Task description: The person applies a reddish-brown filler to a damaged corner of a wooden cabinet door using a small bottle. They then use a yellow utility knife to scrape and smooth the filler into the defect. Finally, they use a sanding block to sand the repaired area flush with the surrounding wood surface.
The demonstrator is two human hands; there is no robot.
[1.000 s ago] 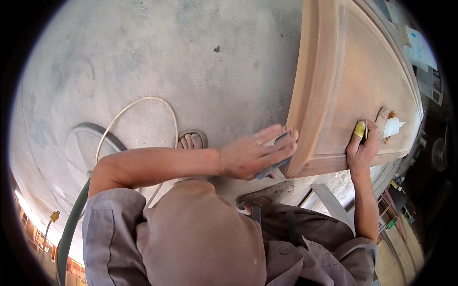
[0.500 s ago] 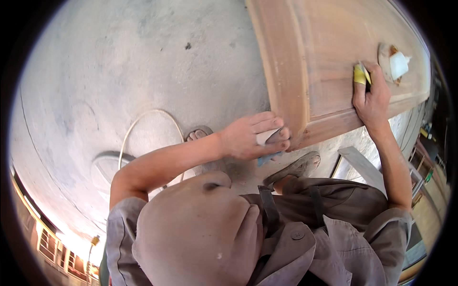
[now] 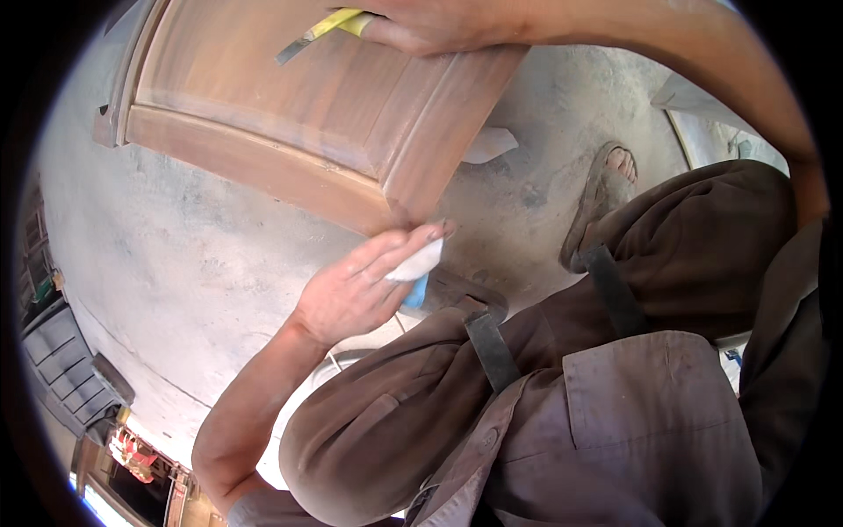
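Observation:
A brown wooden panel [image 3: 263,97] with a raised frame fills the upper left, one corner pointing toward me. Just below that corner is my left hand [image 3: 351,290], closed on a folded piece of sandpaper [image 3: 416,261], its pale back showing between the fingers. Something blue [image 3: 416,292] sticks out under the same hand. At the top edge my right hand [image 3: 439,22] rests on the panel's frame, closed around a narrow flat-bladed tool [image 3: 303,44] with a yellow handle. The tool's exact kind cannot be made out. Part of this hand is cut off by the picture's edge.
A pale scrap of paper [image 3: 493,146] lies on the concrete floor [image 3: 176,255] beside the panel. My sandalled foot [image 3: 606,189] is right of it. A grey board [image 3: 689,101] stands at the upper right, a dark ribbed plastic object [image 3: 66,360] at the far left.
The view has swung round, so the panel now lies at upper left. My left hand stays near its corner with the sandpaper. The white container on the panel has left the view.

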